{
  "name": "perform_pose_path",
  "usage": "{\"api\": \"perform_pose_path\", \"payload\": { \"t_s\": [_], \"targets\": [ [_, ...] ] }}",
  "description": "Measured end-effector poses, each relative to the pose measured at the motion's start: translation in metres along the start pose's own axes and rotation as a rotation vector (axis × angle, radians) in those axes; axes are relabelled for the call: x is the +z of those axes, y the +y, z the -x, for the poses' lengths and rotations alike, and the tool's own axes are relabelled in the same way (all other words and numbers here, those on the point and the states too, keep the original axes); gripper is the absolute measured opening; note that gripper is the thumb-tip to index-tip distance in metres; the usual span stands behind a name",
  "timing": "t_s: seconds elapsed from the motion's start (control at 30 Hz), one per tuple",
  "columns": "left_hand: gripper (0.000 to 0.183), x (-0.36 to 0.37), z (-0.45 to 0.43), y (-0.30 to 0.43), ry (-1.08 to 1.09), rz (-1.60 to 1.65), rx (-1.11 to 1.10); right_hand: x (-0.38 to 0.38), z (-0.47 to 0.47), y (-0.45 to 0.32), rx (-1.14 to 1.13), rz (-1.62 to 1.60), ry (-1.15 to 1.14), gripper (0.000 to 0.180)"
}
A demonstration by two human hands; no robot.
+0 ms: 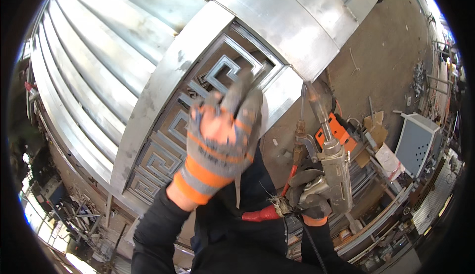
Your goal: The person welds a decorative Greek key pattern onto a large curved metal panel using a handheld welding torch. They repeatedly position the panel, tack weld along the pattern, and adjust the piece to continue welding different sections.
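My left hand [224, 136], in a grey and orange work glove torn over the knuckles, is raised in front of a metal fretwork panel [226, 69]. Its fingers point up and are blurred. The palm faces away, so whether it holds or touches anything is hidden. Low on the right, my right hand [311, 194] wraps the grip of a metal handheld welding gun [336, 173]. The gun's nozzle [317, 103] points up towards the corner of a shiny sheet-metal frame [284, 92]. A thin wire-feed tube [302, 103] with brass fittings runs beside the nozzle. A red-wrapped cable [259, 214] leaves the grip.
Ribbed sheet metal [100, 58] curves away on the left. Beyond the gun are an orange object [337, 134] on the floor and a grey metal cabinet [417, 144]. Metal lengths [371, 229] lie low on the right; scrap [85, 214] is piled lower left.
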State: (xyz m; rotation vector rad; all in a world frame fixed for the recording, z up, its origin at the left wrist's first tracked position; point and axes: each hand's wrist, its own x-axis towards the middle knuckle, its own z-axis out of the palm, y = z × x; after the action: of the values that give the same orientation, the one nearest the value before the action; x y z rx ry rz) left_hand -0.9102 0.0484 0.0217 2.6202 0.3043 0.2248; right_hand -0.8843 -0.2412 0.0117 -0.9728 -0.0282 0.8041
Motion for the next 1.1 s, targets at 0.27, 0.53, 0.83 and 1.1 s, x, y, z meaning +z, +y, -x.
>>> {"api": "perform_pose_path", "payload": {
  "t_s": [0.27, 0.53, 0.83, 1.1],
  "targets": [
    [0.055, -0.019, 0.059, 0.019, 0.058, 0.226, -0.1, 0.021, 0.02, -0.039, 0.093, 0.335, 0.179, 0.059],
    [0.045, 0.0, 0.118, -0.001, 0.041, 0.19, -0.164, -0.017, 0.03, 0.017, 0.105, 0.002, -0.254, 0.055],
    [0.053, 0.015, 0.129, 0.0, 0.014, 0.094, -0.123, -0.05, -0.01, 0.067, 0.811, -1.267, -0.574, 0.056],
    [0.056, 0.007, 0.135, 0.005, -0.063, 0.053, -0.133, -0.047, -0.036, 0.087, 1.028, -1.573, -0.808, 0.075]
  ]
}}
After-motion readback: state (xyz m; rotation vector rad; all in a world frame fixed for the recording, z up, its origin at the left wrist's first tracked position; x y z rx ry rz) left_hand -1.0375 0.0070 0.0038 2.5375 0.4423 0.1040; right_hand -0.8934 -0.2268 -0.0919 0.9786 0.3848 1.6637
